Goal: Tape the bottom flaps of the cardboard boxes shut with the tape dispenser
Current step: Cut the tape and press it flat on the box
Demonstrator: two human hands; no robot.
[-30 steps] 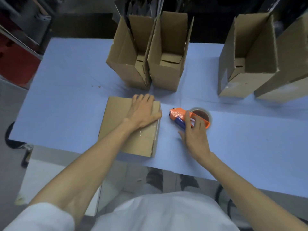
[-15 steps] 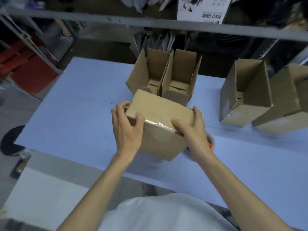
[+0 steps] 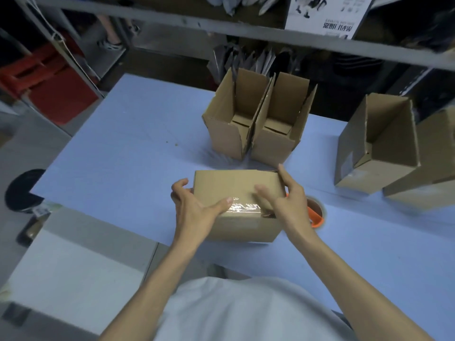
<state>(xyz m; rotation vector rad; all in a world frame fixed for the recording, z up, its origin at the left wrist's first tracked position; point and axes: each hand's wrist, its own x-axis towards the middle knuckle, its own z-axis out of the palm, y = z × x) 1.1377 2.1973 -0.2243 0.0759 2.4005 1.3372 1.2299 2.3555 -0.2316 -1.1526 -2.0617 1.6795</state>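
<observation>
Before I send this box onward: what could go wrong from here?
The taped box, held by the left hand and right hand, could bump the two open boxes standing just beyond it. The tape dispenser lies half hidden by the right wrist and might get knocked. The tape strip looks wrinkled, so it may peel.

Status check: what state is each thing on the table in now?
Held box: seam taped.
Left hand: grips held box.
Right hand: grips held box.
Tape dispenser: lying on table, unheld.
Back left box: upright, top open.
Back right box: upright, top open.
Right box: top open.
</observation>
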